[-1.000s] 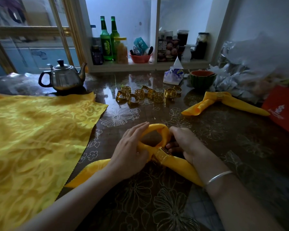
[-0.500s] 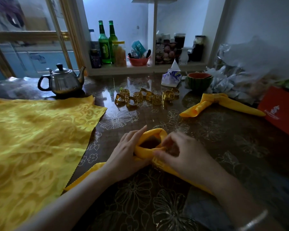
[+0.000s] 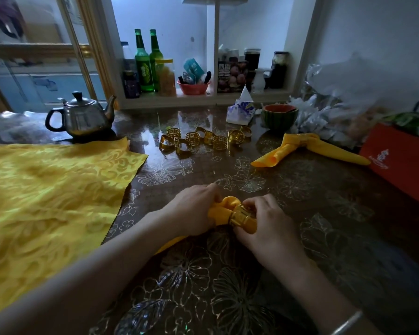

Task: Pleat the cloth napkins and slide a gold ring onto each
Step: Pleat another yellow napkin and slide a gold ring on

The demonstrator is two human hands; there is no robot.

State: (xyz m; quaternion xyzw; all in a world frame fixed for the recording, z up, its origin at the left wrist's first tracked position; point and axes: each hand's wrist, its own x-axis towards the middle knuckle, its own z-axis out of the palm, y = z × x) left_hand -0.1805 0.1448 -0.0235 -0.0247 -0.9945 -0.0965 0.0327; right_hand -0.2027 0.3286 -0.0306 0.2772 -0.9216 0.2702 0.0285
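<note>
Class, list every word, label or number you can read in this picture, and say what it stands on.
"西": top white character on the fruit box on the shelf; the one below is unclear.
Label of the green bottle: yellow characters, too blurred.
On the red box: gold logo and lettering, too blurred.
On the tissue pack and the teal packet: print too small.

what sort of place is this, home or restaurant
Probably a home dining table: a metal teapot and a tissue pack sit on it, with green bottles and jars on the shelf behind.
</note>
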